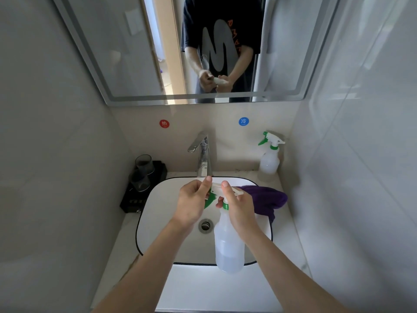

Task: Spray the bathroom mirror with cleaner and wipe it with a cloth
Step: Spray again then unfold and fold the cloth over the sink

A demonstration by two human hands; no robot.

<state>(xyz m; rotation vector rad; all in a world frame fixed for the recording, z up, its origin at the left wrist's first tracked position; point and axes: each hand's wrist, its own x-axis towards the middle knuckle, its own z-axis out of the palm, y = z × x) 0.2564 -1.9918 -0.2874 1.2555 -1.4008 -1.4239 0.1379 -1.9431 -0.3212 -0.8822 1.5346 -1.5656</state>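
Observation:
Above the sink I hold a translucent spray bottle (229, 247) with a white and green trigger head. My right hand (237, 208) grips its neck just under the head. My left hand (191, 202) pinches the front of the head near the nozzle, and part of the green trigger is hidden behind it. A purple cloth (267, 199) lies bunched on the sink's right rim, just beyond my right hand. The mirror (126, 53) hangs on the wall above and reflects both hands on the bottle.
A second spray bottle (269, 158) stands at the back right corner of the counter. A chrome faucet (203, 157) rises behind the white sink (158, 213). Two dark glasses (142, 172) sit on a black tray at the left. Tiled walls close in on both sides.

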